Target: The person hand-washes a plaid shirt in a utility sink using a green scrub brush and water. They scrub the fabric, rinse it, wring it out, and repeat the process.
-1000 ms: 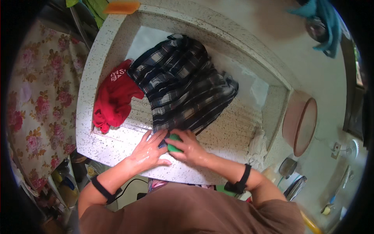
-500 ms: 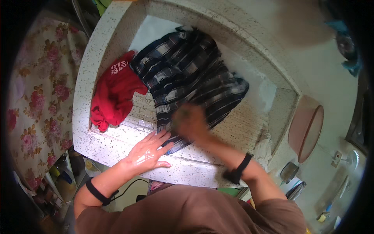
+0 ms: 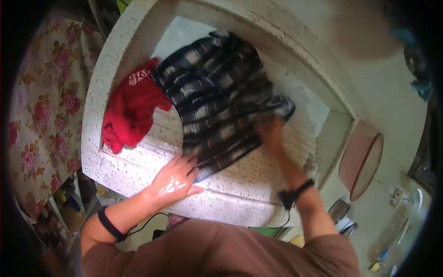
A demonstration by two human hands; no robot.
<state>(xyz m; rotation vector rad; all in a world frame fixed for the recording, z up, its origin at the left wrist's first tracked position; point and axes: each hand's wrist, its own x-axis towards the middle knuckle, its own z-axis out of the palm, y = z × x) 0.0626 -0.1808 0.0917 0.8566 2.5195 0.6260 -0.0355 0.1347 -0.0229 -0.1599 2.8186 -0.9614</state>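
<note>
On the speckled washboard [image 3: 240,184], left hand [image 3: 174,177] fingers spread on plaid shirt [image 3: 217,106]; right hand [image 3: 272,131] blurred, cannot tell.

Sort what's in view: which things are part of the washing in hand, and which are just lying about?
In hand: plaid shirt, pinned by left hand, rubbed by blurred right hand; speckled stone washboard.
Lying about: red garment, pink basin, floral cloth.

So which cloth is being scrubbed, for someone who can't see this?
Find the speckled stone wash basin. On its ribbed slope lies a dark plaid shirt, under the left hand and right hand. The garment beside it is plain red; this one is checked black and white.
</note>
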